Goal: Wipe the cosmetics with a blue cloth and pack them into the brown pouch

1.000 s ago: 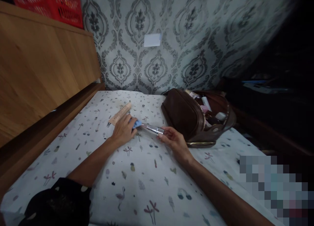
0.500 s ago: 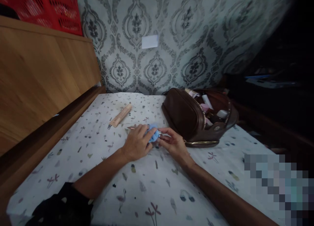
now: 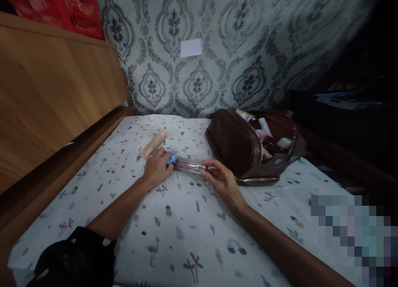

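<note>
Mid-frame on the sheet (image 3: pixel 186 220): right hand (image 3: pixel 222 181) fingers clamped on tube (image 3: pixel 189 166) end; left hand (image 3: pixel 157 169) pinches blue cloth (image 3: pixel 172 157) round its other end. Step: wiping. Next stroke likely needs a steady grip.

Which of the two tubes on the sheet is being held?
The silver-capped tube, between both hands and touched by the blue cloth; the beige tube lies untouched.

Single head-worn view, looking forward and down from above the white patterned bedsheet (image 3: pixel 186 220), facing the grey damask-papered wall (image 3: pixel 233 50) beyond it, close over outstretched forearms
</note>
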Demonstrator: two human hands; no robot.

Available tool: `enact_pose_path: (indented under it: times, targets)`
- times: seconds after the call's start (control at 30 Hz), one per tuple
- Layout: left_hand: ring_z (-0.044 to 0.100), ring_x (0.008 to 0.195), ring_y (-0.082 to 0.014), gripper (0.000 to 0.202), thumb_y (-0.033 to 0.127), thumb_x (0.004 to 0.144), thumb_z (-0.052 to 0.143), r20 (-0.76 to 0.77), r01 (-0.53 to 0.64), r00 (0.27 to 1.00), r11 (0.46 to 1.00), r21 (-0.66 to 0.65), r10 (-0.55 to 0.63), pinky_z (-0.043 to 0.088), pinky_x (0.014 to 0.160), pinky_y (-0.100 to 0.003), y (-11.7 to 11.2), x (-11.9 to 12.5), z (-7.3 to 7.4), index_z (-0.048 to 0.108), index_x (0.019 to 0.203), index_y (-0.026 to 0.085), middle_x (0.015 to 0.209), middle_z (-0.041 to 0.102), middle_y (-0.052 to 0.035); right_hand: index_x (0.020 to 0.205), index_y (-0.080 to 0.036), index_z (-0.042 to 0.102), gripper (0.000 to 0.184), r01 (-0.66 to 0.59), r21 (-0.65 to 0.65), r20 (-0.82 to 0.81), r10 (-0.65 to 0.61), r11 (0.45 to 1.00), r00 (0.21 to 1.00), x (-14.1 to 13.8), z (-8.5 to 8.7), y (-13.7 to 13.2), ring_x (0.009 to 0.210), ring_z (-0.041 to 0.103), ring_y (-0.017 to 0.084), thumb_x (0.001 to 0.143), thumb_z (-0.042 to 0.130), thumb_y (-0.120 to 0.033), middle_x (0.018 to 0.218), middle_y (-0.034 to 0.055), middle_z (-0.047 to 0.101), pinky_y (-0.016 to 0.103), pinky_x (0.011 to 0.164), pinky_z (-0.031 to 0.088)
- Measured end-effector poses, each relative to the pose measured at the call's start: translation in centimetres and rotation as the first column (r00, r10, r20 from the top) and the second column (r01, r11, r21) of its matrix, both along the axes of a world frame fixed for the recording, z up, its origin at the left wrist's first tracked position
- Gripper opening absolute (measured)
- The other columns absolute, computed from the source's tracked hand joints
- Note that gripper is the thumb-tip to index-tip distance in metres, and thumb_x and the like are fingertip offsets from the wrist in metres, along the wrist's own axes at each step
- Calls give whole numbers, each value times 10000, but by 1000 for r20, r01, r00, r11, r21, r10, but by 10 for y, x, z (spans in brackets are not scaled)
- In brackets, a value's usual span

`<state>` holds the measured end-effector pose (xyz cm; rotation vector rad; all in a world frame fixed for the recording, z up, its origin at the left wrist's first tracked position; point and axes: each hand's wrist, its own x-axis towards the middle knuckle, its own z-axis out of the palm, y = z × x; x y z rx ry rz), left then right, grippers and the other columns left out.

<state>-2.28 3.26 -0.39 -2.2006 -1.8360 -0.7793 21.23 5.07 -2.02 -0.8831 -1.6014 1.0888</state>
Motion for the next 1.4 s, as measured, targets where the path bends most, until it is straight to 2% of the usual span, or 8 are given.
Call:
enact_pose_path:
  times: [0.13,0.3,0.5,0.73,0.93,1.2,1.3,1.4]
  targets:
    - [575,1037,-245,394,189,856,486,137,178,971,974,140,-197,502,897,-382,-10,16,11,612,1230,185,1091,573,-99,1120,-239,604,384,19,78,38,-22,997,999,-1,-3,-3,803,661,188,810,716,-433,1004,59,662,335,732,560]
    - [508,1173,-294,516,160,833,496,-13,476,878,869,136,-479,446,984,-459,-25,38,23,519,1349,173,1274,533,-150,1057,-257,647,213,-26,381,165,-40,924,986,-3,0,-10,860,642,205,850,667,-304,1005,64,674,359,773,565]
    - [525,1075,-291,444,166,805,521,-96,406,908,913,-45,-408,473,924,-461,-14,18,31,572,1245,182,1141,592,-116,1081,-264,669,205,-76,445,217,-25,892,976,-2,5,-12,897,665,225,879,637,-281,1064,74,703,392,797,573]
    - [570,1045,-285,248,196,812,560,-156,237,955,965,-115,-253,490,916,-436,0,-24,37,621,1052,189,1052,628,-89,1100,-261,679,235,-95,471,233,-20,877,972,-1,7,-14,951,672,233,872,642,-218,1128,82,693,397,836,572]
    - [626,942,-255,171,227,814,539,114,190,978,968,-162,-173,514,821,-378,8,-42,28,639,950,201,994,673,-62,1127,-261,666,244,-93,463,237,-22,881,971,0,5,-11,938,666,230,887,628,-241,1125,86,683,399,828,575]
    - [656,878,-224,337,255,832,501,550,281,826,936,-213,-123,533,783,-324,15,-39,15,672,1104,155,1005,716,-59,1223,-249,644,330,-47,339,122,6,939,992,1,4,-7,946,667,208,909,630,-353,1063,80,648,359,824,601]
    - [647,1012,-254,384,301,861,504,565,277,814,945,-176,-134,512,911,-373,17,-35,6,651,1181,149,1119,703,-86,1189,-239,657,338,-39,295,121,3,955,993,0,3,-8,921,672,210,898,642,-409,1034,80,651,370,831,593]
    - [595,1125,-275,390,265,881,500,405,236,898,964,-118,-171,465,1007,-426,15,-27,-4,628,1231,152,1190,661,-116,1122,-219,648,359,-32,181,103,13,983,995,-1,1,-9,816,679,206,874,651,-478,922,64,661,350,728,597]
